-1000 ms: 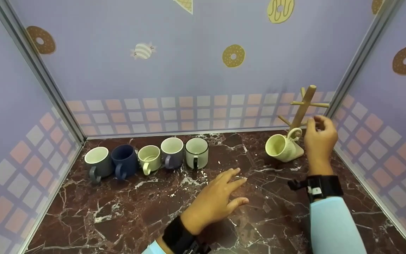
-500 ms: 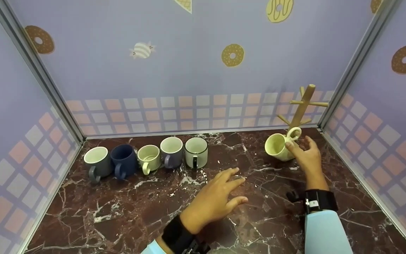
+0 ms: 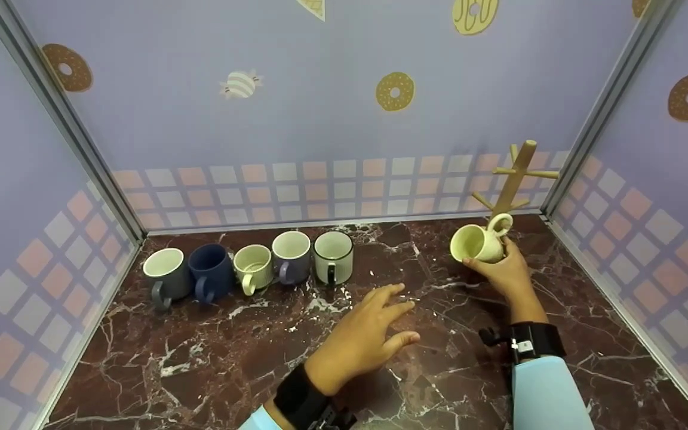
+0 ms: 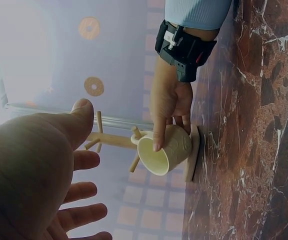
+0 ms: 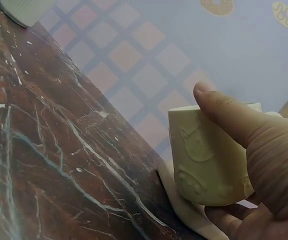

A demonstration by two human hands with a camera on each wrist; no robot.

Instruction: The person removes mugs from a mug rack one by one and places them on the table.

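A pale yellow mug (image 3: 482, 246) with raised figures on its side (image 5: 199, 145) tilts at the wooden mug tree (image 3: 514, 179), low on its post. Its mouth faces left and its looped handle points up beside a lower peg (image 4: 136, 132). My right hand (image 3: 504, 273) grips this mug from the right, thumb at the rim and the other fingers behind and beneath it, partly hidden. Over the middle of the table my left hand (image 3: 365, 334) is held with spread fingers and has nothing in it.
Several mugs stand in a row at the back left: a grey one (image 3: 168, 283), a navy one (image 3: 211, 275), a small cream one (image 3: 254, 269), a purple-grey one (image 3: 292, 260) and a white one with a black rim (image 3: 333, 263). Patterned walls (image 3: 320, 119) enclose the marble table (image 3: 230, 370).
My right hand has come down and left from beside the post and taken hold of the yellow mug. The mug itself has hardly moved, and my left hand has stayed still.
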